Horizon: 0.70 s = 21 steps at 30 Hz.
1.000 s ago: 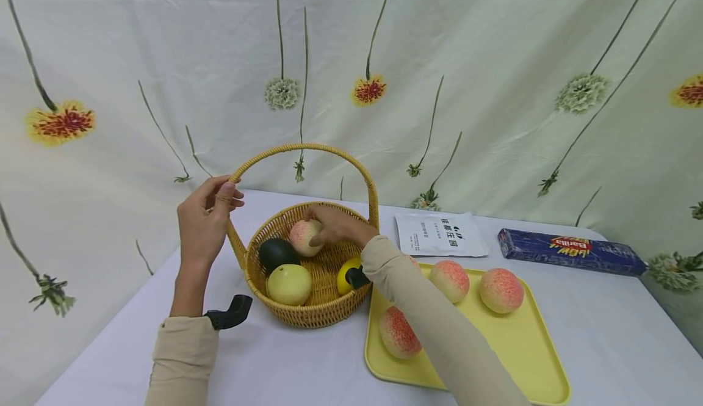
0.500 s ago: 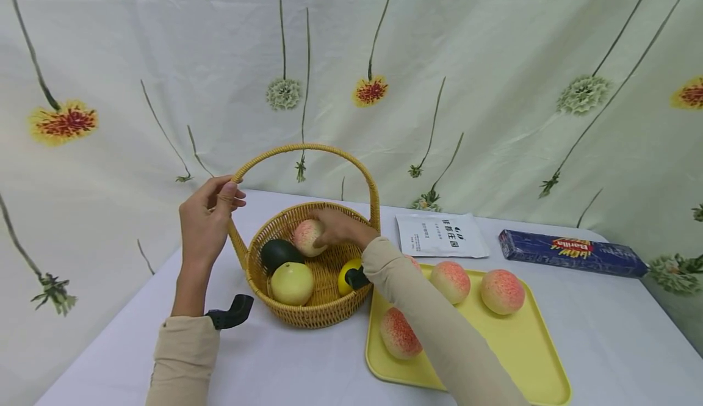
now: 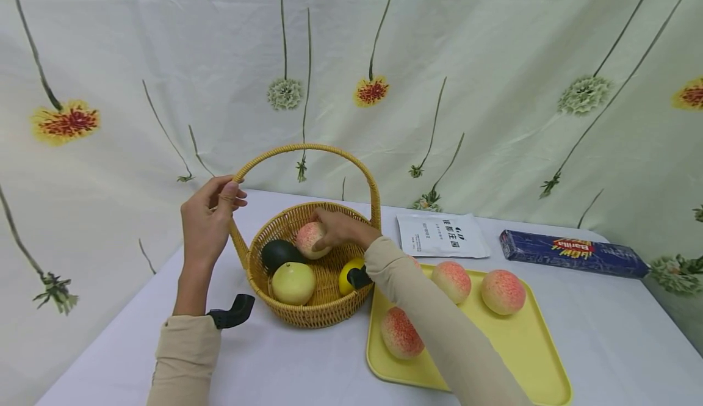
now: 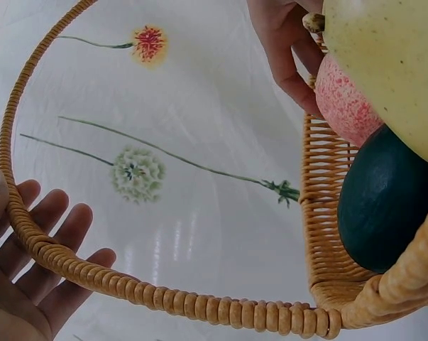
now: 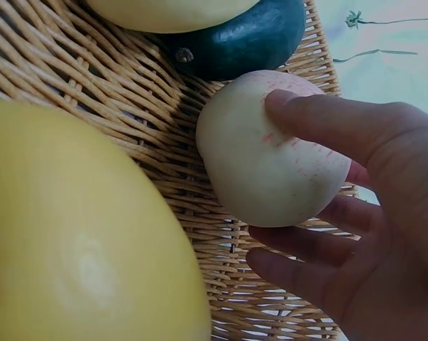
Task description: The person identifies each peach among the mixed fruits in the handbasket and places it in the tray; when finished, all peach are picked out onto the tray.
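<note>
A wicker basket [image 3: 321, 315] with a tall arched handle [image 3: 307, 146] stands on the white table. My left hand [image 3: 205, 226] holds the handle's left side, thumb on one side and fingers behind, as the left wrist view shows. Inside the basket, my right hand [image 3: 343, 229] grips a pink-and-cream peach [image 5: 267, 153], thumb on top and fingers around its far side. Touching that peach is a dark green fruit [image 4: 387, 202]. A pale yellow-green pear-like fruit [image 3: 293, 284] lies at the front, and a yellow fruit [image 5: 79, 227] sits at the right, partly hidden by the wrist camera.
Right of the basket lies a yellow tray [image 3: 527, 363] with several peaches [image 3: 503, 292], partly covered by my right forearm. Behind it are a white pouch [image 3: 442, 235] and a blue Barilla pasta box [image 3: 571, 253]. A flower-printed curtain [image 3: 494, 88] hangs at the back.
The peach in my right hand has shifted slightly right and lower inside the basket. My left hand has stayed on the handle.
</note>
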Each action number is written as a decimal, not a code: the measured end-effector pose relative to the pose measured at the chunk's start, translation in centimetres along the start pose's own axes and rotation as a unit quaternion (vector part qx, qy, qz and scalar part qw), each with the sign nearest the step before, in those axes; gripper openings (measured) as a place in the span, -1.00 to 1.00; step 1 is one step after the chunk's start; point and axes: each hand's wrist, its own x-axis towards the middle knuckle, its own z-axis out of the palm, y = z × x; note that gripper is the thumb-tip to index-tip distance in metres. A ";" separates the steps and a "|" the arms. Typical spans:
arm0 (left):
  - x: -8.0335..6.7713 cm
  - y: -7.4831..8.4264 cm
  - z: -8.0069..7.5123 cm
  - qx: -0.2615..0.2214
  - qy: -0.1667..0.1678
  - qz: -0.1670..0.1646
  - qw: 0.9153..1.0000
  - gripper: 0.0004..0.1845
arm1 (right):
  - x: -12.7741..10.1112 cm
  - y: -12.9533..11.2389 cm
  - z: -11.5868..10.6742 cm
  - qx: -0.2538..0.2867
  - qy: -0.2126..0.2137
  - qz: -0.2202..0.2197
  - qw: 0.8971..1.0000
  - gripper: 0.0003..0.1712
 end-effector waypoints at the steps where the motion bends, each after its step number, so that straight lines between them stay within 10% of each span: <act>1: 0.0 0.0 0.0 0.000 0.000 0.000 1.000 -0.61 | 0.0 0.0 0.0 -0.004 -0.001 -0.001 1.000 -0.31; 21: 0.0 0.0 -0.1 0.001 -0.004 -0.005 1.000 -0.64 | -0.1 -0.6 -0.7 -0.041 0.010 -0.035 0.998 -0.27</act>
